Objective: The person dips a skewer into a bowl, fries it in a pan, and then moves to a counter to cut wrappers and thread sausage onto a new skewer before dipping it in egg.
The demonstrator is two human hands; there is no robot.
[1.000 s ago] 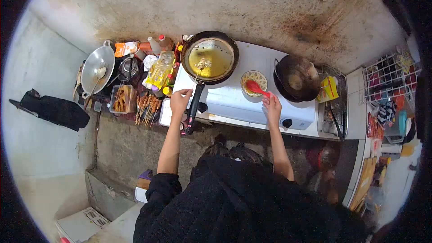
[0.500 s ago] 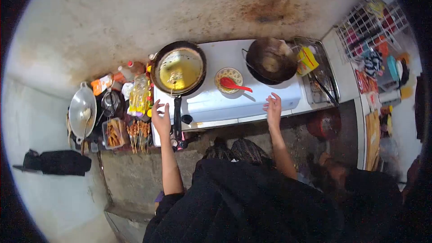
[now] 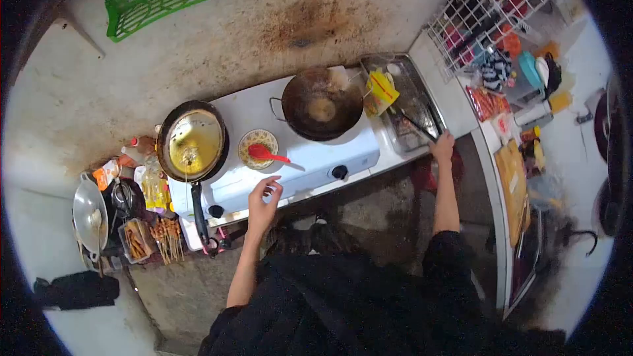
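My right hand (image 3: 443,147) is closed round the end of a long black-handled utensil (image 3: 417,125), whose far end lies over the metal tray (image 3: 422,76) at the stove's right. My left hand (image 3: 265,199) hovers in front of the stove (image 3: 300,171), fingers loosely bent and apart, holding nothing. Just beyond it, a patterned bowl (image 3: 247,140) has a red spoon (image 3: 264,152) resting in it. On the left burner sits a frying pan (image 3: 221,133) with yellow oil, its black handle towards me. A dark wok (image 3: 323,107) stands on the right burner.
Skewers (image 3: 168,240), a plastic box of food (image 3: 137,240), oil bottles (image 3: 155,184) and a large metal wok (image 3: 90,216) crowd the left. A yellow packet (image 3: 381,92) lies by the tray. To the right are a wire rack (image 3: 501,10) and a wooden board (image 3: 511,181).
My view has swung right. My right hand has reached right and taken hold of the black-handled utensil by the tray. My left hand has moved from beside the frying pan to before the bowl.
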